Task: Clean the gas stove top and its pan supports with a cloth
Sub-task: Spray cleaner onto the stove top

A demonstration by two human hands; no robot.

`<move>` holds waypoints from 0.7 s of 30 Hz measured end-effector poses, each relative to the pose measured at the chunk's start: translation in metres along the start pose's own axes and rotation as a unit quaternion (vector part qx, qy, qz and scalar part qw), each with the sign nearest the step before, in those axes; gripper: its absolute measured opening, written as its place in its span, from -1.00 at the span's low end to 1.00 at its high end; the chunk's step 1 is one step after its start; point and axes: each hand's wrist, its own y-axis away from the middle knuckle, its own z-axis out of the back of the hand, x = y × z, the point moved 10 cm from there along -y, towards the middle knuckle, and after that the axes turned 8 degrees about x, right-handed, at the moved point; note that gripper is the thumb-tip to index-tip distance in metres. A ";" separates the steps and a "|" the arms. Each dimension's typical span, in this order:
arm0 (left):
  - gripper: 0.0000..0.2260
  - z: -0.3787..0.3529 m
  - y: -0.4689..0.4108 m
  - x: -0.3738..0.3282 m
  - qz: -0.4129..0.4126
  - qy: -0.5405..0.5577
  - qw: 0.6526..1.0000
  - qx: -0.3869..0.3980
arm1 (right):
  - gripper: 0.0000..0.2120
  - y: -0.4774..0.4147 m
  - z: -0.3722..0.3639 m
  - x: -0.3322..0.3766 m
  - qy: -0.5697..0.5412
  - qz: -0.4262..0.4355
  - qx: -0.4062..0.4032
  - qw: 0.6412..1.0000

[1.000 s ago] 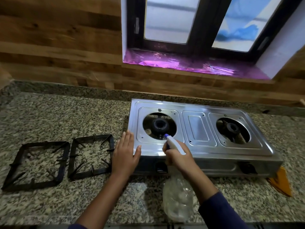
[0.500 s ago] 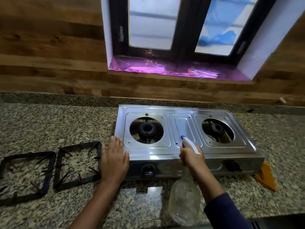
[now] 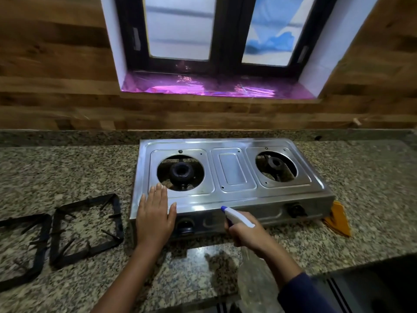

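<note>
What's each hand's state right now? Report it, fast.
Left hand: open, flat on the stainless steel two-burner gas stove.
Right hand: gripping the white-nozzled clear plastic spray bottle.

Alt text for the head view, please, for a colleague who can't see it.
The right hand grips a spray bottle aimed at the steel gas stove, while the left hand rests flat on its front left corner. Two pan supports lie on the counter to its left; an orange cloth lies at its right.

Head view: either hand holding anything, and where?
Right hand grips the spray bottle at its neck. Left hand lies flat on the stove top, holding nothing.
</note>
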 end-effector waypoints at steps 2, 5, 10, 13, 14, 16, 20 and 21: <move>-0.44 -0.002 0.000 0.000 -0.005 -0.001 1.000 -0.002 | -0.83 0.001 0.002 -0.009 -0.018 -0.015 -0.030 0.999; -0.44 -0.003 -0.001 0.000 -0.015 -0.007 1.000 -0.013 | -0.82 0.001 0.014 -0.026 -0.054 -0.036 -0.080 0.995; -0.43 -0.004 0.002 -0.011 0.006 -0.002 1.000 -0.015 | -0.90 0.012 0.054 -0.049 -0.107 -0.032 -0.184 0.977; -0.43 -0.012 0.002 -0.049 -0.031 -0.001 1.000 0.000 | -0.86 0.014 0.081 -0.053 -0.098 -0.039 -0.211 0.972; -0.43 -0.016 0.000 -0.060 -0.040 0.001 0.999 0.005 | -0.88 0.011 0.087 -0.051 -0.090 -0.035 -0.202 0.975; -0.43 -0.023 -0.007 -0.080 -0.043 0.006 0.999 0.013 | -0.94 0.007 0.099 -0.044 -0.083 -0.020 -0.183 0.979; -0.45 -0.035 -0.022 -0.124 -0.048 0.017 0.998 0.028 | -0.95 0.007 0.134 -0.043 -0.112 0.000 -0.193 0.975; -0.45 -0.037 -0.025 -0.136 -0.054 0.018 0.998 0.030 | -0.94 0.007 0.142 -0.044 -0.116 0.000 -0.190 0.975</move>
